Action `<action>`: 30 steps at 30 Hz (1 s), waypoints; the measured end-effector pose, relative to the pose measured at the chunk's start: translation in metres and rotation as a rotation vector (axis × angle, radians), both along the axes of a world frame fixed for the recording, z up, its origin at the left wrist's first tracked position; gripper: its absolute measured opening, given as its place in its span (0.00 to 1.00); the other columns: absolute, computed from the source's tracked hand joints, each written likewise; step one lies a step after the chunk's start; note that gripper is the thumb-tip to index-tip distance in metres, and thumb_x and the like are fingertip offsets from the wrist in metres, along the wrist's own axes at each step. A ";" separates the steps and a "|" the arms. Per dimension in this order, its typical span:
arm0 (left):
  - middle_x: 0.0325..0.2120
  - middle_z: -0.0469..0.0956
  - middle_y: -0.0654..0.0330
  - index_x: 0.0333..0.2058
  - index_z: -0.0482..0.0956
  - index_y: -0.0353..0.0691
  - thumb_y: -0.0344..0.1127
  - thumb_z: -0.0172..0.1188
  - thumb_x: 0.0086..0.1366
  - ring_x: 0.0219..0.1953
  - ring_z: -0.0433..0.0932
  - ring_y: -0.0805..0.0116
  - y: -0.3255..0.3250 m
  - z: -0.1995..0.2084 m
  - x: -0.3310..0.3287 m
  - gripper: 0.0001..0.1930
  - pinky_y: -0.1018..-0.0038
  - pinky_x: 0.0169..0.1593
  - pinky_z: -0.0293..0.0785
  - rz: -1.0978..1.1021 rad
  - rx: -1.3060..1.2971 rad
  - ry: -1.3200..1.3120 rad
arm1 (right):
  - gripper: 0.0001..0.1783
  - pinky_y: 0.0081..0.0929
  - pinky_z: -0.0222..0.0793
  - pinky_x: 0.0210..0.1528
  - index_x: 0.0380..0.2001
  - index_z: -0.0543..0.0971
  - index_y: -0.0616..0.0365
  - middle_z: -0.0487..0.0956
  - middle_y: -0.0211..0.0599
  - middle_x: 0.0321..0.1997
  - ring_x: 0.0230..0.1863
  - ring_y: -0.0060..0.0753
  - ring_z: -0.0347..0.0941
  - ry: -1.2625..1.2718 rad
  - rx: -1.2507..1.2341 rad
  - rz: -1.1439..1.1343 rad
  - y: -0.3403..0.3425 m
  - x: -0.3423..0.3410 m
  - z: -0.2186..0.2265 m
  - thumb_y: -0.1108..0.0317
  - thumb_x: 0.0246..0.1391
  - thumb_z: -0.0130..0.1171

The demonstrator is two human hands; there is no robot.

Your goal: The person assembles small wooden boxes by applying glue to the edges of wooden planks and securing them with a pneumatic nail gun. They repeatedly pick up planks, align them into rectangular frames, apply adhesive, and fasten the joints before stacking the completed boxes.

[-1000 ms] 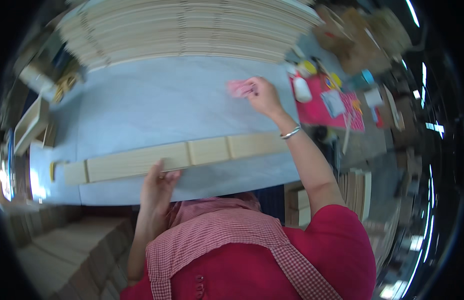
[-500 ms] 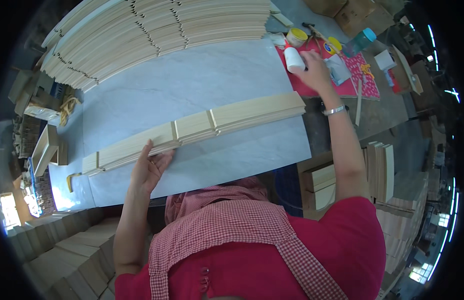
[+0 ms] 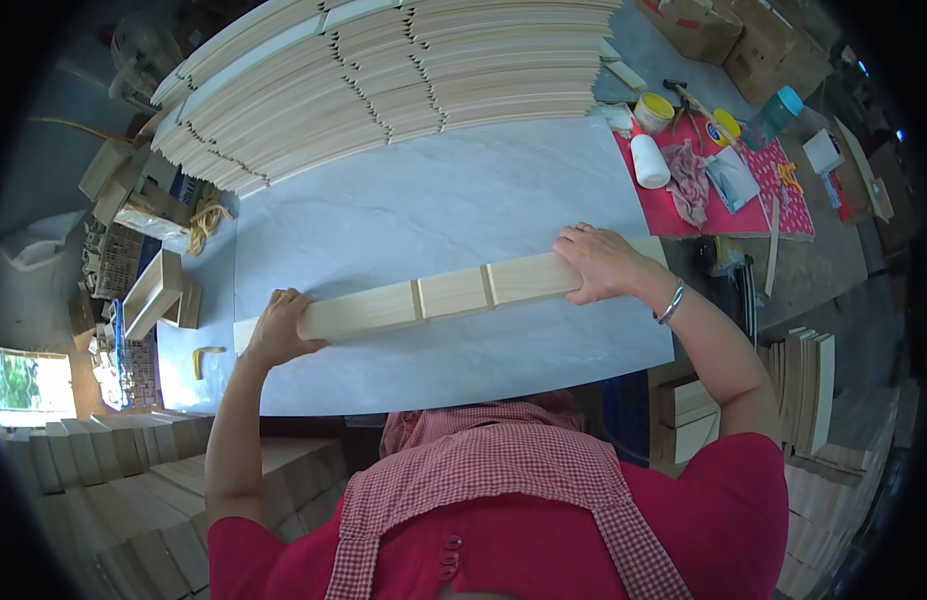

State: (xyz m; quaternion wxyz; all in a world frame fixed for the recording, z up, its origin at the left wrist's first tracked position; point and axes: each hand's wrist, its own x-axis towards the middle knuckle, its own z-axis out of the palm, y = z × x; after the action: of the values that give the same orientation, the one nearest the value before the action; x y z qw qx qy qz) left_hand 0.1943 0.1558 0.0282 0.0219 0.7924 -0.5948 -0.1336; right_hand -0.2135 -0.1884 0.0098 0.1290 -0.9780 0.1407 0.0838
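The left hand (image 3: 284, 325) is clamped over the left end of a long pale wooden strip (image 3: 444, 293), fingers curled over its far edge, thumb side toward the person. The right hand (image 3: 599, 262) presses down on the strip's right end, palm flat, fingers wrapped over the far edge; a metal bracelet (image 3: 671, 303) sits at that wrist. The strip lies lengthwise across the near half of the surface (image 3: 424, 200), approx. parallel to its near edge, right end a bit farther from the person than the left. Two cross grooves divide the strip's mid section into a short block between two longer runs. The surface is a pale grey marbled sheet; the strip rests on it. Along the far edge, a large stack of similar notched wooden strips (image 3: 384, 80) is piled in layers. At the far right corner, a red cloth mat (image 3: 754, 215) carries a white bottle (image 3: 650, 161), a yellow-lidded tin (image 3: 655, 111), a pink rag (image 3: 690, 180) & small tools. A small yellow piece (image 3: 208, 356) lies near the left edge, well apart from the strip's left end. Off the left edge: a small open wooden box (image 3: 154, 293) and a coil of rope (image 3: 206, 222). The person wears a red top w/ a red checked apron (image 3: 494, 480).
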 end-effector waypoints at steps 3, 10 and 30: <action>0.42 0.79 0.52 0.44 0.80 0.41 0.40 0.76 0.44 0.47 0.79 0.47 -0.022 -0.010 0.030 0.27 0.56 0.52 0.77 -0.039 -0.111 -0.023 | 0.31 0.45 0.74 0.53 0.42 0.76 0.56 0.75 0.41 0.48 0.54 0.48 0.72 -0.051 -0.046 -0.040 -0.013 0.017 0.002 0.58 0.32 0.74; 0.46 0.78 0.52 0.48 0.80 0.39 0.40 0.76 0.46 0.52 0.76 0.48 -0.071 -0.019 0.082 0.28 0.56 0.57 0.73 0.058 -0.189 -0.113 | 0.29 0.43 0.73 0.57 0.45 0.76 0.55 0.75 0.39 0.52 0.58 0.47 0.71 -0.184 -0.191 -0.086 -0.074 0.086 -0.002 0.61 0.36 0.74; 0.48 0.74 0.51 0.51 0.80 0.39 0.40 0.82 0.41 0.54 0.74 0.49 -0.008 -0.024 0.025 0.36 0.56 0.58 0.72 0.118 -0.232 -0.057 | 0.33 0.44 0.69 0.61 0.49 0.77 0.57 0.73 0.42 0.52 0.58 0.51 0.69 -0.140 -0.059 -0.162 -0.005 0.021 0.002 0.61 0.38 0.77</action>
State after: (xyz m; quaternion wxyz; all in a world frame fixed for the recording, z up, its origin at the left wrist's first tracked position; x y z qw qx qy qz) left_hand 0.2194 0.1481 0.0038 0.1043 0.8217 -0.5589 -0.0399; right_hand -0.1925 -0.1934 0.0118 0.1157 -0.9703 0.2125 0.0006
